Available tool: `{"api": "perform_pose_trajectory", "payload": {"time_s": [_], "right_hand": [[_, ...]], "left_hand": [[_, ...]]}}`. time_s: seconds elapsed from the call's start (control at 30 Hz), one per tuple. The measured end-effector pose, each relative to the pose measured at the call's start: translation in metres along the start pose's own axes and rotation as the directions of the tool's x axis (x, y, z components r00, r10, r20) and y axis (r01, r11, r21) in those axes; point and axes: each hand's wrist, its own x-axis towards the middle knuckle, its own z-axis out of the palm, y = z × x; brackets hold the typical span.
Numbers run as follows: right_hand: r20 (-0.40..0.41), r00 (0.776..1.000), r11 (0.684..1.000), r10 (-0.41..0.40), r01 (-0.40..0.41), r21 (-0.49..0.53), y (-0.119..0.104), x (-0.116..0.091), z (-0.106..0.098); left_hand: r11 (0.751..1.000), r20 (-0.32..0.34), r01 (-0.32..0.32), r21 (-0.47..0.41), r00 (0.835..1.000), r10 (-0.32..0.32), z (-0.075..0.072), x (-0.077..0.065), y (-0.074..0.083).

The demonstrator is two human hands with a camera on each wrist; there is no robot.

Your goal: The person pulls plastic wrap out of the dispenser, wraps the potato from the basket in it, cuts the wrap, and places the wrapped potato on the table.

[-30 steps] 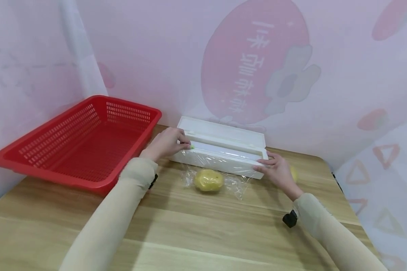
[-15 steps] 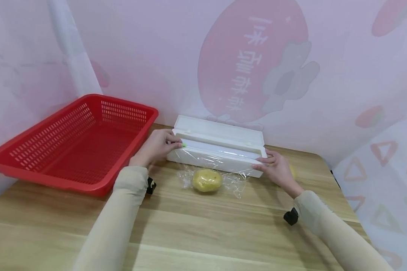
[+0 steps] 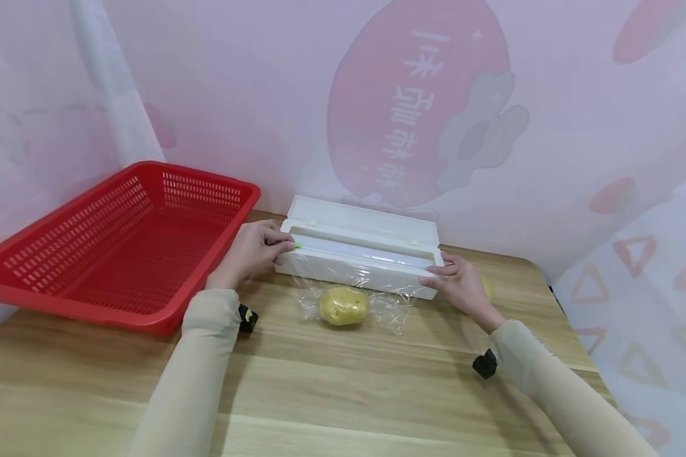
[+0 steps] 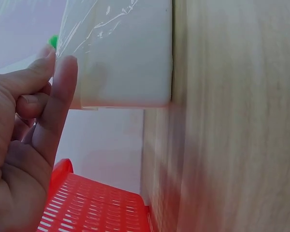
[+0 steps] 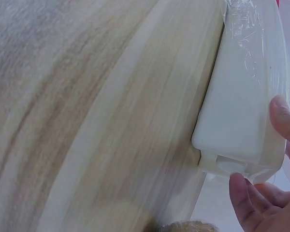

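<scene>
A white cling film box (image 3: 349, 273) stands on the table with its lid raised, a film roll (image 3: 360, 249) inside. Near its left end my left hand (image 3: 254, 249) pinches a small green slide cutter (image 3: 298, 245) on the front edge; the left wrist view shows the green cutter (image 4: 53, 41) by the thumb tip. My right hand (image 3: 462, 284) grips the box's right end, thumb on the front and fingers at the end face. Clear film drapes down the front. Before the box lies a yellow potato (image 3: 344, 306) with crumpled cling film (image 3: 391, 310) about it.
A large red plastic basket (image 3: 171, 314) with slotted sides stands at the left. Behind my right hand, another yellow round thing (image 3: 488, 287) is mostly hidden. A printed cloth (image 3: 251, 95) hangs behind the wooden table (image 3: 343, 387).
My left hand has slid left along the box's front edge with the green slide cutter, towards the left end. My right hand keeps its grip on the right end. The head view has shifted slightly.
</scene>
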Motion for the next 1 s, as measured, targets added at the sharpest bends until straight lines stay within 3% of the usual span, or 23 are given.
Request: {"api": "perform_pose_trajectory", "payload": {"time_s": [0.27,1.0], "right_hand": [[0.021,1.000,1.000,0.022,-0.022,0.002,0.002,-0.004,0.003],[0.038,0.998,0.998,-0.058,0.058,0.001,0.007,-0.001,-0.006]], "left_hand": [[1.000,-0.021,-0.004,-0.018,1.000,0.003,0.001,-0.006,-0.005],[0.996,-0.047,0.030,-0.083,0.998,-0.034,-0.002,-0.014,0.002]]}}
